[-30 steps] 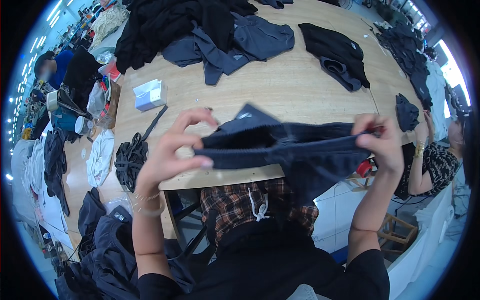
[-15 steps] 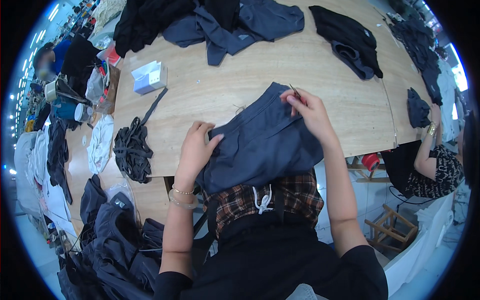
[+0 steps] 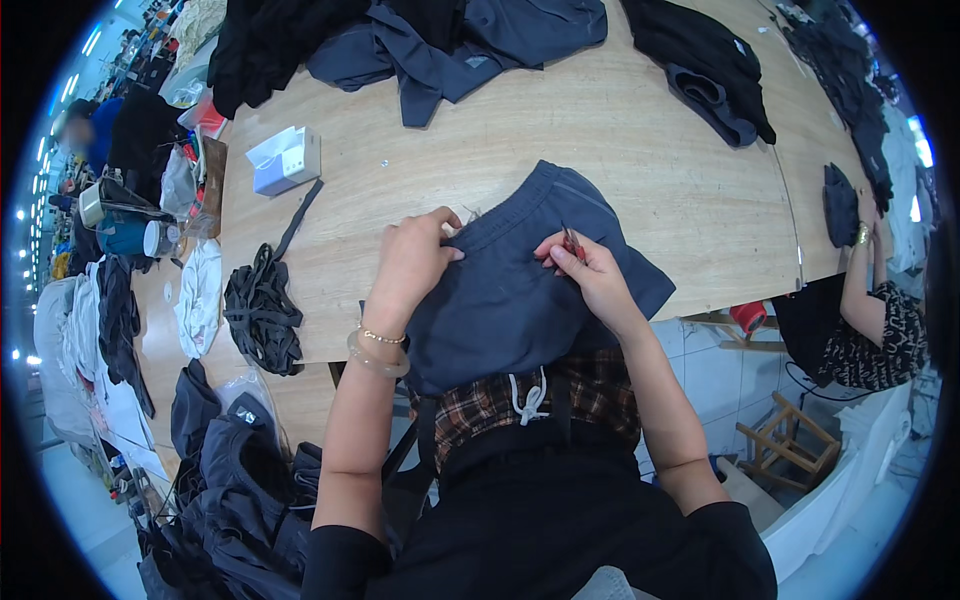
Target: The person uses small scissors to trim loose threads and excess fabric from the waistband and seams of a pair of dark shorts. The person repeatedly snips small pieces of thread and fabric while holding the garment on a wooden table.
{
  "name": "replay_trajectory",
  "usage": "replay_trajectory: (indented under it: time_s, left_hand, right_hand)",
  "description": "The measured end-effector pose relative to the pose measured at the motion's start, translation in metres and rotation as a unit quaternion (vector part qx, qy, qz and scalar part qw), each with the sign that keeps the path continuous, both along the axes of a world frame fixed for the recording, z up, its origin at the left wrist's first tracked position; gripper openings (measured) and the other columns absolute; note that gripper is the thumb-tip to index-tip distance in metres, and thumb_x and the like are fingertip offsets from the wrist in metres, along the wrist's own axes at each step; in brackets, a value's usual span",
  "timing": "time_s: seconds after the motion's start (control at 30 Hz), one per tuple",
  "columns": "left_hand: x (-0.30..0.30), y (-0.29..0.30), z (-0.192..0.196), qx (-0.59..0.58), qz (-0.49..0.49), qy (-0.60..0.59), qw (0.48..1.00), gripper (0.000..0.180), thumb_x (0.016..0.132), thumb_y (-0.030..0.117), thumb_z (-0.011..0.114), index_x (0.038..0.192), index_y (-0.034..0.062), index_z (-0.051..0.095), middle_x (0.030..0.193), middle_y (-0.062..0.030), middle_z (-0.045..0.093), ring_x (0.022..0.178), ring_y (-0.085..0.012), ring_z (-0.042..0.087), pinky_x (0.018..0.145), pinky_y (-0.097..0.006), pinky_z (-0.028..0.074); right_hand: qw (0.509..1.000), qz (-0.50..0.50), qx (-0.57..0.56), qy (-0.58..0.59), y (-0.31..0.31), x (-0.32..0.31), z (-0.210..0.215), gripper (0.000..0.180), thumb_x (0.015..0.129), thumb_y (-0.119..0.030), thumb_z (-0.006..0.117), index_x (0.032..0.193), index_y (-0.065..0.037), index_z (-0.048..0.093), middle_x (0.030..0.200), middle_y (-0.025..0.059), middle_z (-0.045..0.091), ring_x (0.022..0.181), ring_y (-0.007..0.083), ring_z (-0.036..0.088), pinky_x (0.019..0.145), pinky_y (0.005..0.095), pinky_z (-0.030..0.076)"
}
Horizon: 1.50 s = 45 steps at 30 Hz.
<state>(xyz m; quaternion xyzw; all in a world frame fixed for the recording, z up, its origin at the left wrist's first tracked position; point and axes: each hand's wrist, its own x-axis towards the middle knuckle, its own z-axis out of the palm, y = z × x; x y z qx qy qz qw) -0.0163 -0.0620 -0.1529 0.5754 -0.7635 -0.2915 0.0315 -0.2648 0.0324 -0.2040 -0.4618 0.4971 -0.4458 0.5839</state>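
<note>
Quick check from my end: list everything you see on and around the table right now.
navy shorts: one, table's near edge, under both hands
snips: one, red-handled, in right hand
black straps: one bundle, table's left edge
white box: one, left of centre
dark garments: several, far side
wooden table: one, light
co-worker's arm: one, far right
left hand: pressing the waistband
right hand: holding the snips
</note>
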Motion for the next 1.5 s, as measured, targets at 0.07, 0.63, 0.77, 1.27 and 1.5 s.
replay_trajectory:
  time_s: [0.07,0.63,0.77,1.27,1.5]
  left_hand:
    - [0.005,0.003,0.006,-0.057,-0.021,0.005,0.998,0.026,0.077,0.008,0.083,0.101,0.0063,0.072,0.103,-0.0133,0.075,0.1,-0.0324,0.071,0.082,-0.042,0.054]
    - [-0.006,0.045,0.05,0.275,0.042,0.457,0.845,0.067,0.09,-0.006,0.071,0.148,0.0038,0.039,0.103,-0.0112,0.073,0.094,-0.0099,0.065,0.083,-0.024,0.05]
    - [-0.009,0.058,0.062,0.247,0.051,0.488,0.836,0.07,0.09,-0.006,0.071,0.15,0.0037,0.038,0.104,-0.0112,0.073,0.094,-0.0104,0.065,0.084,-0.024,0.05]
    - [-0.008,0.073,0.071,0.182,0.022,0.434,0.882,0.071,0.089,-0.008,0.069,0.153,0.0041,0.041,0.104,-0.0072,0.071,0.096,-0.0092,0.061,0.089,-0.024,0.047]
    - [-0.01,0.073,0.07,0.185,0.023,0.436,0.88,0.07,0.089,-0.007,0.069,0.153,0.0041,0.041,0.105,-0.0076,0.071,0.096,-0.0086,0.06,0.089,-0.024,0.047]
  right_hand:
    - [1.0,-0.003,-0.006,0.001,-0.002,-0.001,-0.004,0.024,0.108,-0.024,0.057,0.11,-0.004,0.069,0.105,0.0007,0.068,0.096,0.0095,0.059,0.088,0.0245,0.047]
    - [0.996,-0.079,0.023,0.047,0.015,0.002,0.03,0.025,0.106,-0.027,0.06,0.109,-0.003,0.065,0.093,0.0011,0.063,0.08,0.0097,0.054,0.076,0.0256,0.046]
    - [0.967,-0.112,-0.165,0.161,0.025,0.009,0.079,0.019,0.093,-0.023,0.077,0.095,-0.006,0.067,0.079,0.0045,0.058,0.073,0.0115,0.051,0.071,0.0285,0.038]
    - [0.828,-0.03,-0.292,0.479,0.029,0.013,0.117,0.023,0.082,-0.032,0.083,0.08,-0.014,0.068,0.076,-0.0047,0.058,0.076,0.0146,0.053,0.082,0.0353,0.029]
    - [0.837,-0.019,-0.293,0.461,0.028,0.013,0.116,0.023,0.078,-0.026,0.085,0.081,-0.011,0.069,0.076,-0.0032,0.059,0.075,0.0154,0.053,0.082,0.0347,0.029]
